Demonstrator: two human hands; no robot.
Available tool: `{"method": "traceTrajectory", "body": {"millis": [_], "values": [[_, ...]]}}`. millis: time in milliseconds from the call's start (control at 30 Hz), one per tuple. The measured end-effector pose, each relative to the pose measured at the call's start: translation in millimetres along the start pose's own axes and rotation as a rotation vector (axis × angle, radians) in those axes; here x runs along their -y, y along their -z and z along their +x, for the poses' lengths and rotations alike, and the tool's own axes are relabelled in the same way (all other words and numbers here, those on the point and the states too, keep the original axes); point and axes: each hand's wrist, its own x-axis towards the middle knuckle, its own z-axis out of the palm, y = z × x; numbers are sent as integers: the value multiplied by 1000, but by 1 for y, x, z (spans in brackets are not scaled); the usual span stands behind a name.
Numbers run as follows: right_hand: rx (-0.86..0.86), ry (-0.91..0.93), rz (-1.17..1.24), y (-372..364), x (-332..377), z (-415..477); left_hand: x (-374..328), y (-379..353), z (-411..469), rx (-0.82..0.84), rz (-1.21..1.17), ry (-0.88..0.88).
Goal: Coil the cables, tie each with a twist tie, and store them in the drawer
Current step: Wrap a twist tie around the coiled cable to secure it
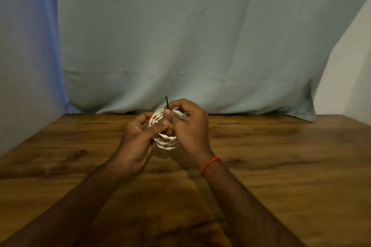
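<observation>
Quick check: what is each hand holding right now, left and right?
Left hand: holds the coiled white cable.
Right hand: pinches the dark twist tie at the coil's top.

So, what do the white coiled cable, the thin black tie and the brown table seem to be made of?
The white coiled cable: probably a smooth plastic or rubber jacket; it bends in tight loops. The thin black tie: perhaps plastic-coated wire, as its free end stands stiffly up; too small to confirm. The brown table: wood or wood-look laminate, dark grain, slight sheen.
</observation>
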Motion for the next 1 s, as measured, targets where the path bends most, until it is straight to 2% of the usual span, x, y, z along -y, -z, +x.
{"method": "traceTrajectory", "body": {"millis": [133,300,467,633,767,900,1000], "values": [[-28,-245,107,32,22,-8,-6,-28,-23,49,107,-46],[-101,-384,60,81,51,-22,6,-72,-65,59,256,-134],[-122,-607,105,141,69,-46,30,-113,-105,100,435,-167],[-175,-590,31,201,88,-59,32,-157,-133,202,433,-195],[-88,-556,-76,245,105,-70,39,-183,-145,255,602,-377],[-180,-631,129,288,120,-91,45,-214,-162,319,641,-502],[-214,-631,198,314,124,-106,51,-237,-176,340,552,-390]]}}
